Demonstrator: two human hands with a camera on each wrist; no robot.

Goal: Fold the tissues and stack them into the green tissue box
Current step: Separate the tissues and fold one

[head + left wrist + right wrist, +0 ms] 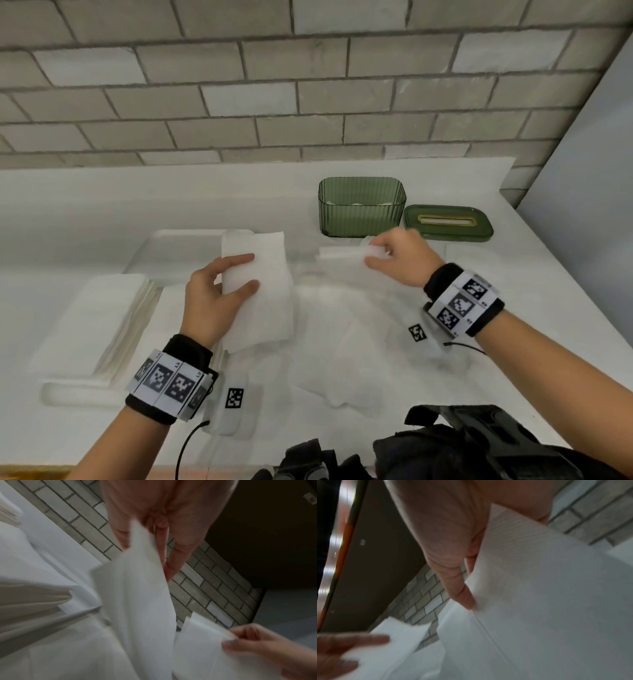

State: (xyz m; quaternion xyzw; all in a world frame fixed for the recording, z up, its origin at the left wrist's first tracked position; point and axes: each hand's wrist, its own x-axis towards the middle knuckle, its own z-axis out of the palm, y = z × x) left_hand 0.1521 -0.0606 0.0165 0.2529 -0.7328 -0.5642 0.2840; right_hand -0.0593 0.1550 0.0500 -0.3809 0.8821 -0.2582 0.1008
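Two tissues are up off the table [513, 291]: the left hand [212, 301] pinches one tissue [260, 291], the right hand [400, 260] pinches a second tissue [339, 255], just before one green tissue box [361, 209]. Only the head view shows the box, its one lid [448, 222] alongside, and one tissue stack [99, 322].

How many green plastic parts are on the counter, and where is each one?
2. The open green tissue box stands at the back of the counter, beyond the right hand. Its green lid, with a slot, lies flat just right of it. White tissue shows inside the box.
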